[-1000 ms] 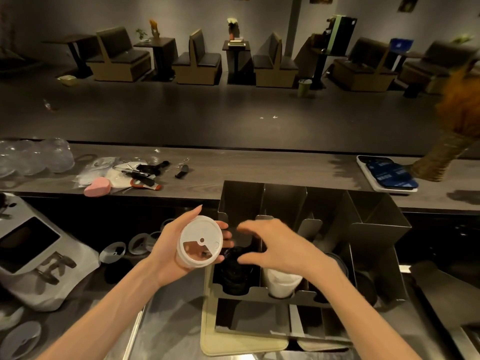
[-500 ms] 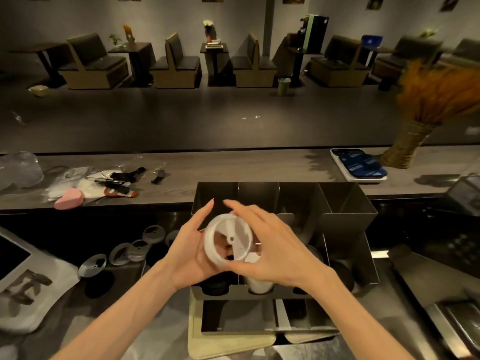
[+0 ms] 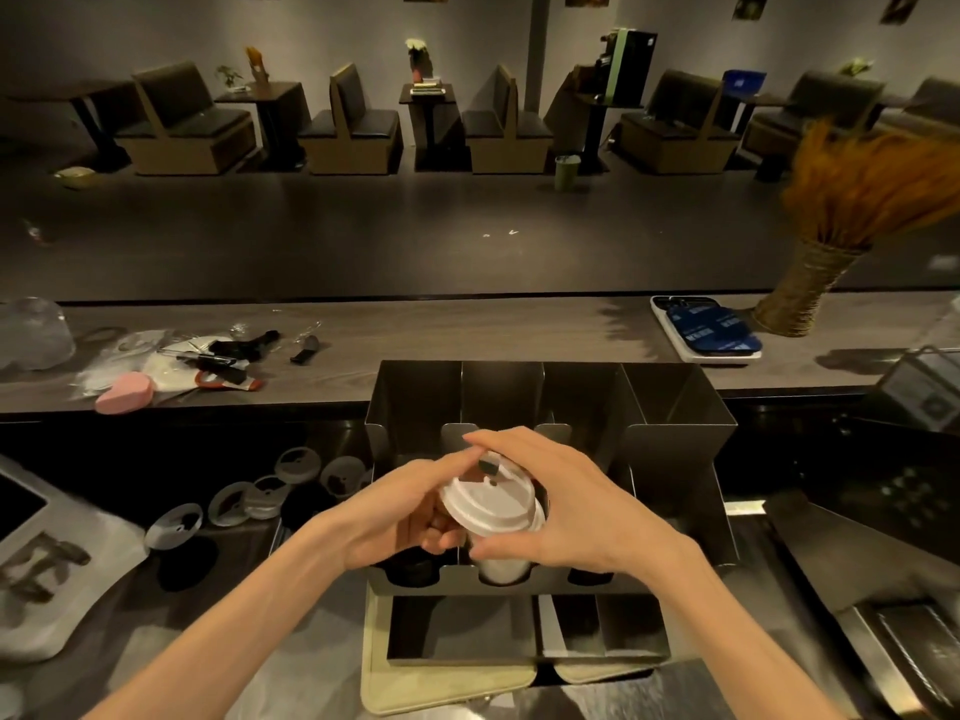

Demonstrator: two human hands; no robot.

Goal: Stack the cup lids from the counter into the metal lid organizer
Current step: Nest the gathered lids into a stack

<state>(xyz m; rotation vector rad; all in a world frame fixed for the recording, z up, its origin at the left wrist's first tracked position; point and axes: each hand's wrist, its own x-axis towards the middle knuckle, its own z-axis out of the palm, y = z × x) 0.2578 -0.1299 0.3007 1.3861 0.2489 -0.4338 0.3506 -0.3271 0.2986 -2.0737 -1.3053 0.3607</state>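
The white lid (image 3: 488, 504) sits tilted over the organizer's (image 3: 675, 433) middle slot at six o'clock, where we pinch it with both hands, left (image 3: 402, 511) and right (image 3: 576, 504), to steady it onto the stack (image 3: 501, 569).

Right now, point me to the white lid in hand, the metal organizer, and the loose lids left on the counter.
white lid (image 3: 485, 504), head view, on its top face.
metal lid organizer (image 3: 680, 402), head view, on its right back wall.
loose lids (image 3: 174, 524), head view, on the nearest one, left of the organizer.
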